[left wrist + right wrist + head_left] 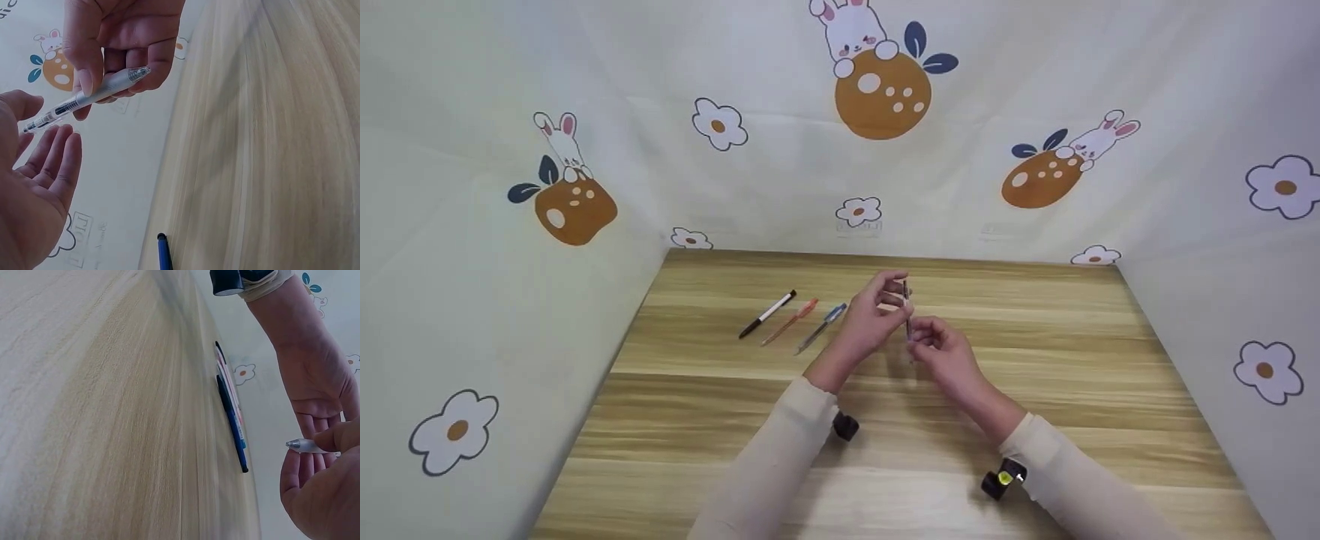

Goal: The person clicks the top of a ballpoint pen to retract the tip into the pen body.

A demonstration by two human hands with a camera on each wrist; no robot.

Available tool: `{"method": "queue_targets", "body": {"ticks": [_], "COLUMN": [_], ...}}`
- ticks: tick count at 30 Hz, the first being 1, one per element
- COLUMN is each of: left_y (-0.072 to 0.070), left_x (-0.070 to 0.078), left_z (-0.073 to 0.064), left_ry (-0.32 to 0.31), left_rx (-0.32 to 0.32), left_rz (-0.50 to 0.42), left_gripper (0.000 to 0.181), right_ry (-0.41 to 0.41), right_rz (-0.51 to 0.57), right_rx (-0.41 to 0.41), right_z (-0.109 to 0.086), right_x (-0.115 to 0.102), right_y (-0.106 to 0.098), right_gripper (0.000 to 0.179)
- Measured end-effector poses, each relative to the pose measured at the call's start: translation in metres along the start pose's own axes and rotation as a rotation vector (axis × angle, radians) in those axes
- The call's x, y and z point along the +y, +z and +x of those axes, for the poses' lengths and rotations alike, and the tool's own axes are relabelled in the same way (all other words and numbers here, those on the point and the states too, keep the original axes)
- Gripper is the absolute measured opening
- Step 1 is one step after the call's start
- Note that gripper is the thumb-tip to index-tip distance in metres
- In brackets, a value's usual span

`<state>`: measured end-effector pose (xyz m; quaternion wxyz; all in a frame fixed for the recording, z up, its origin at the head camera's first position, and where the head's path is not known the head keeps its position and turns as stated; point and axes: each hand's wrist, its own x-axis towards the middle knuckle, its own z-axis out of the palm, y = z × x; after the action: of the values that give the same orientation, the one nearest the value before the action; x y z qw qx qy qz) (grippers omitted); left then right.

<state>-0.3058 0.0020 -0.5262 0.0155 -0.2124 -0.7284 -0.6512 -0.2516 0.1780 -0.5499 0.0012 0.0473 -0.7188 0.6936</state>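
My right hand (956, 364) pinches a clear-and-white ballpoint pen (107, 87) between thumb and fingers, along the barrel near its tip. The pen stands nearly upright in the head view, above the wooden table. My left hand (874, 315) is around the pen's upper end, its fingers mostly straight and spread. In the left wrist view, the left thumb and fingertips lie right by the dark clicker end. The right wrist view shows the pen's pointed tip sticking out past the right thumb, with the left palm behind it.
To the left on the wooden table (900, 465) lie a white-and-black pen (769, 313), an orange-red pen (790, 321) and a blue clear-barrelled pen (821, 328), side by side at a slant. A printed cloth (780, 180) with rabbits and flowers rises around the table's back and sides.
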Motion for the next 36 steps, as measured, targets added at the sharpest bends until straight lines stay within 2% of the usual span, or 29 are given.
{"method": "queue_targets", "body": {"ticks": [6, 14, 19, 24, 29, 36], "left_y": [-0.004, -0.012, -0.017, -0.024, -0.032, -0.041], "left_x": [-0.002, -0.005, -0.005, -0.006, -0.006, -0.009], "left_z": [-0.002, -0.003, -0.003, -0.005, -0.007, -0.011], "left_ry": [-0.015, -0.032, -0.023, -0.041, -0.053, -0.033], "left_rx": [-0.035, -0.058, -0.066, -0.069, -0.079, -0.086], "left_rz": [0.046, 0.126, 0.163, 0.202, 0.217, 0.212], "left_gripper": [0.056, 0.061, 0.063, 0.064, 0.067, 0.067], "right_ry": [-0.016, -0.053, -0.071, -0.083, -0.078, -0.073], "right_rz": [-0.018, -0.132, -0.165, -0.196, -0.206, -0.243], "right_rx": [-0.005, -0.03, -0.053, -0.067, -0.062, -0.075], "right_z": [0.0, 0.003, 0.005, 0.007, 0.009, 0.012], "right_x": [-0.001, 0.002, 0.003, 0.003, 0.003, 0.003], "right_y": [0.0, -0.004, -0.006, -0.007, -0.004, -0.003], "right_gripper": [0.028, 0.028, 0.027, 0.028, 0.027, 0.028]}}
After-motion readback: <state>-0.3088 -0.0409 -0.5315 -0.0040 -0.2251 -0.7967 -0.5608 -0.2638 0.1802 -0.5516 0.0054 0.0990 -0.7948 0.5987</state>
